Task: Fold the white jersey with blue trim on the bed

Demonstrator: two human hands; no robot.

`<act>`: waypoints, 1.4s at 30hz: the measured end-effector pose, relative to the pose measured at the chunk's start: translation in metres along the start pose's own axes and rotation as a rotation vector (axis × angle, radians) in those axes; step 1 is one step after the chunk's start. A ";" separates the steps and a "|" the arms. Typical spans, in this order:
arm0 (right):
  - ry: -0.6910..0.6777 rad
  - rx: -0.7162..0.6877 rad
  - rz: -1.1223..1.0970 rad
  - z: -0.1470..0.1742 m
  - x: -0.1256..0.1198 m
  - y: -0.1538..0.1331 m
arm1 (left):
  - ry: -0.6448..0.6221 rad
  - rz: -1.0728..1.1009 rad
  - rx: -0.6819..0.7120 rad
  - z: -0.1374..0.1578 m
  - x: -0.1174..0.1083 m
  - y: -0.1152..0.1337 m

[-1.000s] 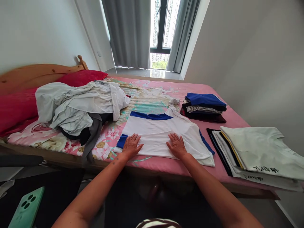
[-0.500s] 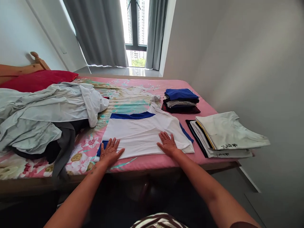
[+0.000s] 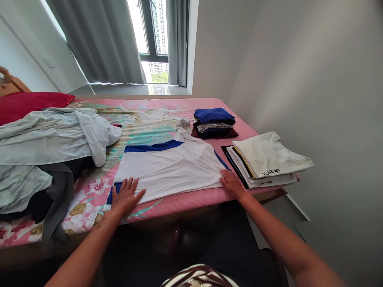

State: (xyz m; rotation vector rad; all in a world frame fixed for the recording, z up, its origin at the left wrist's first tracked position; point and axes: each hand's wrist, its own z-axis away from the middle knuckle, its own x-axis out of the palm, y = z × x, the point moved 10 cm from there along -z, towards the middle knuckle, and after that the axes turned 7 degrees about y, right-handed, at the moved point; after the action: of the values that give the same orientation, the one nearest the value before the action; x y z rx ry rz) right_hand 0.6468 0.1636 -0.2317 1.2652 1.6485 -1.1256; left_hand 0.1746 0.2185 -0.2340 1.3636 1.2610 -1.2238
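Note:
A white T-shirt (image 3: 167,171) with blue trim lies folded over lengthwise near the bed's front edge. My left hand (image 3: 125,197) rests flat on its lower left end, by a blue patch, with the fingers spread. At the opposite end, my right hand (image 3: 232,184) is closed on the shirt's near right corner, its fingers bent together over the fabric. That corner is partly hidden under the hand. Just beyond the right hand sits a stack of folded light shirts (image 3: 266,155), with dark lettering on the top one.
A smaller stack of folded dark and blue clothes (image 3: 214,121) stands farther back. Heaped loose clothes (image 3: 54,139) cover the left side of the bed, before a red pillow (image 3: 32,104). A pale garment (image 3: 155,117) lies spread on the floral sheet (image 3: 98,187). The wall (image 3: 299,99) rises on the right.
My right hand has slid right, from the middle of the shirt to its right corner, and its fingers have closed. My left hand stays on the left end. The view has turned right.

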 end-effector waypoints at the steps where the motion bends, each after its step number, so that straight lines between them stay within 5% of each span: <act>1: 0.050 0.017 -0.023 0.004 -0.009 0.009 | 0.018 0.001 -0.004 -0.002 -0.003 0.000; 5: 0.145 0.029 -0.072 0.012 -0.030 0.020 | 0.156 0.056 0.019 -0.014 -0.023 0.021; 9: 0.140 0.102 -0.025 0.008 -0.026 0.020 | 0.246 0.240 0.319 -0.017 -0.045 0.102; 14: 0.082 0.264 0.073 0.000 -0.016 0.033 | 0.169 0.367 0.592 -0.020 -0.047 0.213; 19: 0.057 0.293 0.006 -0.001 -0.020 0.042 | 0.041 0.309 0.554 -0.046 -0.020 0.266; 24: -0.005 0.493 -0.141 0.013 -0.008 0.071 | -0.006 0.250 0.448 -0.058 0.005 0.268; 30: 0.111 0.631 -0.263 0.023 -0.009 0.089 | -0.006 0.254 0.450 -0.059 0.007 0.270; 34: -0.052 0.680 -0.241 0.021 -0.004 0.086 | 0.011 0.300 0.416 -0.051 -0.005 0.263; 38: -0.223 0.659 -0.198 0.020 0.005 0.080 | 0.141 0.331 0.438 -0.006 -0.028 0.215; 42: -0.309 0.592 -0.113 0.020 0.019 0.083 | 0.184 0.226 0.415 0.054 -0.038 0.118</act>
State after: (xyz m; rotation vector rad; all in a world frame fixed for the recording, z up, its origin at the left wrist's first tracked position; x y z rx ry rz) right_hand 0.7248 0.1603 -0.2720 1.2683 1.2043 -1.8670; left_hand 0.2876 0.1497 -0.2050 1.8998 0.9694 -1.2652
